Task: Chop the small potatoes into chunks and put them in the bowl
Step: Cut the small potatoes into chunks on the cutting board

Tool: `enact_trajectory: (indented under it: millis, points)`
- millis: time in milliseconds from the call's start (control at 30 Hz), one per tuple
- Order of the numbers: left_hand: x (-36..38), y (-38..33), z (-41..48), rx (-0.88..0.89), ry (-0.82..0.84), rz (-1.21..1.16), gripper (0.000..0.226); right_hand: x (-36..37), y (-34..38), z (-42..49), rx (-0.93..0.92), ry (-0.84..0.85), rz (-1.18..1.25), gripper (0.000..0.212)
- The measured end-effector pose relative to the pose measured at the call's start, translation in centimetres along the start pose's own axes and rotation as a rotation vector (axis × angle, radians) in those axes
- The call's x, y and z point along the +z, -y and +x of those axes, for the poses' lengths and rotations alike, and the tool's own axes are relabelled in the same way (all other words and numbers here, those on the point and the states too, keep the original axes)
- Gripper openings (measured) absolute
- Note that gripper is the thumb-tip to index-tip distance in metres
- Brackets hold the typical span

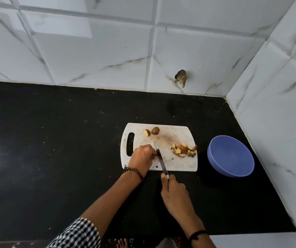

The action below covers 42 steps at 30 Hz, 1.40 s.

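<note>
A white cutting board point(175, 136) lies on the black counter. My left hand point(143, 155) presses down on a small potato point(155, 156) near the board's front left; the potato is mostly hidden under my fingers. My right hand point(175, 195) grips the handle of a knife point(159, 156), whose blade rests right beside my left fingers. A pile of cut potato chunks point(184, 150) sits at the board's right edge. A halved potato point(146, 132) and a whole small potato point(155, 130) lie at the board's far side. The blue bowl point(231, 155) stands empty to the right.
White marble-look tiled walls rise behind the counter and along its right side, close to the bowl. A chipped hole point(181, 77) marks the back wall. The black counter point(54, 149) stretches wide to the left of the board.
</note>
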<state>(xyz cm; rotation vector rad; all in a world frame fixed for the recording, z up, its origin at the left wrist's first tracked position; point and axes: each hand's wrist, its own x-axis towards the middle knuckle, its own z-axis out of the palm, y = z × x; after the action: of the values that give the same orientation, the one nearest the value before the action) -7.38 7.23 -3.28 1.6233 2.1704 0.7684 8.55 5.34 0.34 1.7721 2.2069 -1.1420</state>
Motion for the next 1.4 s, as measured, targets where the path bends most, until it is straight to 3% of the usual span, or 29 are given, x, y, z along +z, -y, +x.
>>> enact_trajectory:
  millis: [433, 633, 1233, 1400]
  points:
    - [0.4, 0.1, 0.0, 0.003, -0.011, -0.017, 0.024, 0.2, 0.6, 1.7, 0.011, 0.042, -0.079, 0.042]
    - [0.1, 0.0, -0.4, -0.027, -0.097, -0.076, 0.022, -0.4, 1.2, 2.2, 0.004, 0.072, -0.151, 0.047]
    - [-0.3, -0.7, -1.2, -0.105, -0.108, -0.160, 0.014, -0.4, -1.9, -2.1, -0.007, 0.055, -0.219, 0.027]
    - [-0.4, -0.4, -1.3, -0.144, -0.089, -0.231, 0.014, -0.7, -2.7, -3.3, 0.046, 0.082, -0.197, 0.030]
